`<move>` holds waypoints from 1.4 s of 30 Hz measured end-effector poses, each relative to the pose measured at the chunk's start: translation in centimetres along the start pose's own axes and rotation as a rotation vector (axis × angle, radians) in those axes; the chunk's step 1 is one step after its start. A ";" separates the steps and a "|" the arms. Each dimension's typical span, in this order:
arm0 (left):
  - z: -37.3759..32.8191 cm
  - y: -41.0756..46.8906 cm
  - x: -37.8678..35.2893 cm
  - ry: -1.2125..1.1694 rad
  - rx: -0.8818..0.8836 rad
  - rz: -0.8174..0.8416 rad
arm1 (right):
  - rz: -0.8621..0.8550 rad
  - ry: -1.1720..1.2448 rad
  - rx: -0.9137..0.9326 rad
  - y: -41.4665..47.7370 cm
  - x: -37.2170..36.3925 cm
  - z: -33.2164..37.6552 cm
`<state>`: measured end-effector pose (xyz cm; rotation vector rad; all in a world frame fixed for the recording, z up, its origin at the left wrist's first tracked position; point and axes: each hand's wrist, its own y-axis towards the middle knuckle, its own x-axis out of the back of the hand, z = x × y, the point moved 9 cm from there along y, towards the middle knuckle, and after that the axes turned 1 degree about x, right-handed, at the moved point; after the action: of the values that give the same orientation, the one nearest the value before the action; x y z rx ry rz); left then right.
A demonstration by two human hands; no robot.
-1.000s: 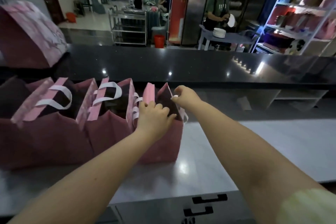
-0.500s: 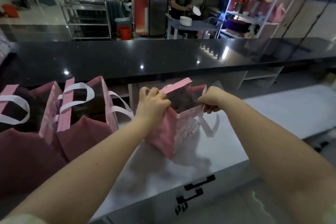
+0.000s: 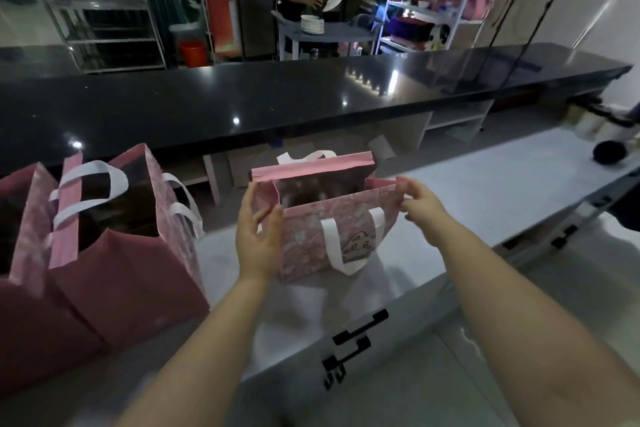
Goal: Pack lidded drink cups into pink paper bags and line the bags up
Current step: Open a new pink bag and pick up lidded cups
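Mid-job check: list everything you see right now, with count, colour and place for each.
held pink bag: one, patterned pink, white handles, top open, centre of view
lined-up pink bags: at least two, pink, white handles, left on the counter
white counter: one, white, nearest surface
black countertop: one, glossy black, behind and higher
dark round thing: one, black, counter's far right, too blurred to name
plate stack: one, white, on a grey background table
red bucket: one, red, floor beyond the countertop
left hand: one, fingers straight beside the held bag's left side
right hand: one, pinches that bag's right top edge
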<state>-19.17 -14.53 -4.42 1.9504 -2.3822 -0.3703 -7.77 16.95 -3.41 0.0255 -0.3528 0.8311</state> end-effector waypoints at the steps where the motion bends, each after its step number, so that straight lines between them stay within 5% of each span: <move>1: 0.3 -0.8 -0.1 0.003 -0.022 0.024 | 0.027 0.001 0.008 -0.3 -1.1 -0.7; 9: 6.2 -1.7 1.4 0.145 0.176 -0.050 | -0.244 0.244 -0.055 -2.6 -1.7 -6.4; 13: 5.9 -0.1 -2.6 0.183 0.138 -0.018 | -0.438 0.407 -0.092 -4.1 1.6 -7.7; 19: 4.0 -0.9 -15.5 0.102 0.140 0.153 | -0.706 0.447 -0.038 -6.8 12.7 -8.2; 28: 3.4 -8.9 -36.8 0.035 0.168 0.413 | -0.848 0.484 0.023 -9.6 30.6 -12.3; 42: 2.6 -19.8 -65.5 -0.155 0.277 0.460 | -0.988 0.528 0.126 -8.4 60.8 -19.6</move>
<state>13.09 45.91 -3.28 1.4220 -3.0153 -0.1791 41.86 58.06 -1.66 0.0872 0.2223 -0.1379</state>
